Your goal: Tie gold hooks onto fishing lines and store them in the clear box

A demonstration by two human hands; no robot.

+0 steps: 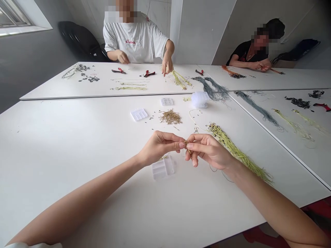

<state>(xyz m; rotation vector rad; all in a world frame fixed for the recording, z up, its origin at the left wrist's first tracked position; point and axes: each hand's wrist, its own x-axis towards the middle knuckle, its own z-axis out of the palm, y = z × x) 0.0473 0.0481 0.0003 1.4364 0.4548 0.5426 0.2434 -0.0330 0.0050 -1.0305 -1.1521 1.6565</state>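
White table (64, 165), left hand (159, 146) and right hand (209, 150) pinching gold hook (187, 148)

A white sleeve (33, 245) ends above the bare left forearm (77, 203); the right forearm (271, 203) is bare too.

Noted four pairs of red-handled pliers (119, 71), three clear plastic compartment boxes (139, 114), one pile of brass hooks (170, 117), one yellow-green cord bundle (238, 155), two seated co-workers (136, 38)
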